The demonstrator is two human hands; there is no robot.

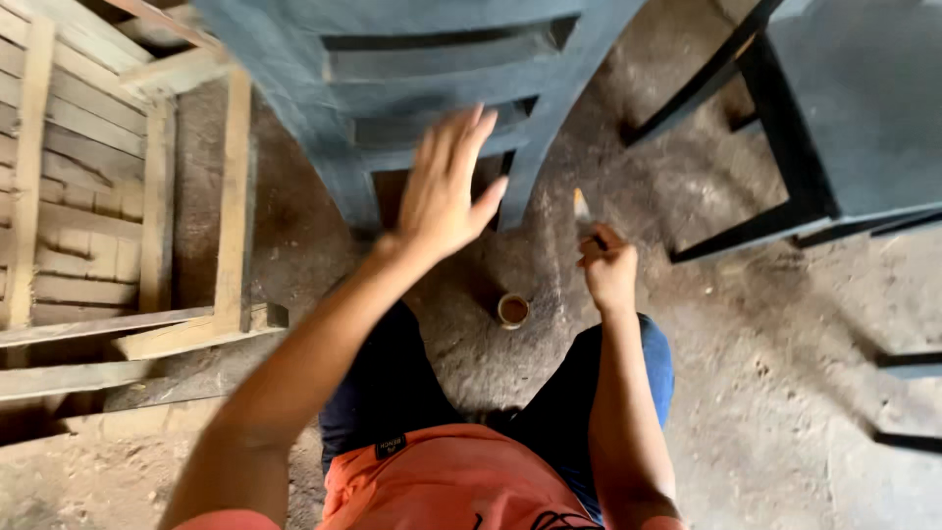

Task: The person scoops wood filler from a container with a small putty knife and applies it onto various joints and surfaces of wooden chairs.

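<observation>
The chair (432,59) is painted dull blue-grey, a second piece (863,98) likewise on black legs; the frames (157,196) are left in pale bare wood; the small tin (513,310) is rimmed brown; orange shirt (442,481) and blue trousers (648,373) are worn over grey-brown floor (765,324)

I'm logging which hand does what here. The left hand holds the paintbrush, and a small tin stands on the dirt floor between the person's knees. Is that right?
Not quite. In the head view the paintbrush is gripped by the right hand; the left hand is open, fingers spread toward the blue-grey chair. The small tin does stand on the dirt floor between the knees.
</observation>
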